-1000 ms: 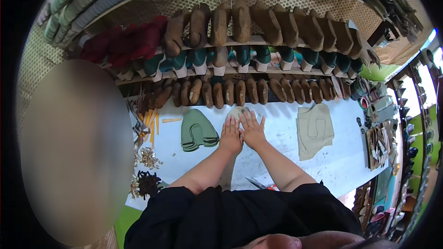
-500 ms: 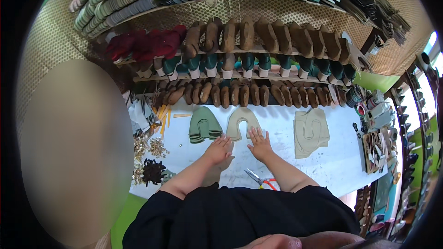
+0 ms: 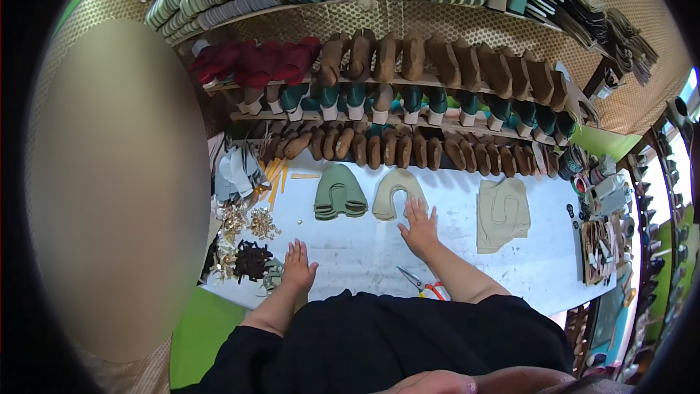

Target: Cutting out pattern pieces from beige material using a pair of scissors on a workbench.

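Note:
My right hand (image 3: 419, 230), fingers spread, reaches over the right leg of a beige U-shaped shoe-upper piece (image 3: 384, 191); its fingertips overlap that leg in the picture. Whether they press on it I cannot tell. My left hand (image 3: 298, 267) is open and holds nothing, over the white table near the front left. To the left of the beige piece lies a stack of green U-shaped pieces (image 3: 339, 188). Farther right sits a pile of beige cut pieces (image 3: 503, 215). Pliers (image 3: 413, 277) with red and yellow handles lie close to my body.
Gold hardware bits (image 3: 262, 224), a dark brown heap (image 3: 251, 260) and yellow strips (image 3: 277, 179) crowd the left of the white table (image 3: 350, 255). Shelves of brown shoe lasts (image 3: 412, 56) rise behind. A tray of tools (image 3: 599, 249) stands at the right edge.
My left hand has drawn back from beside the beige U-shaped piece, toward the near left. My right hand stays by that piece's right leg. The whole view has shifted slightly.

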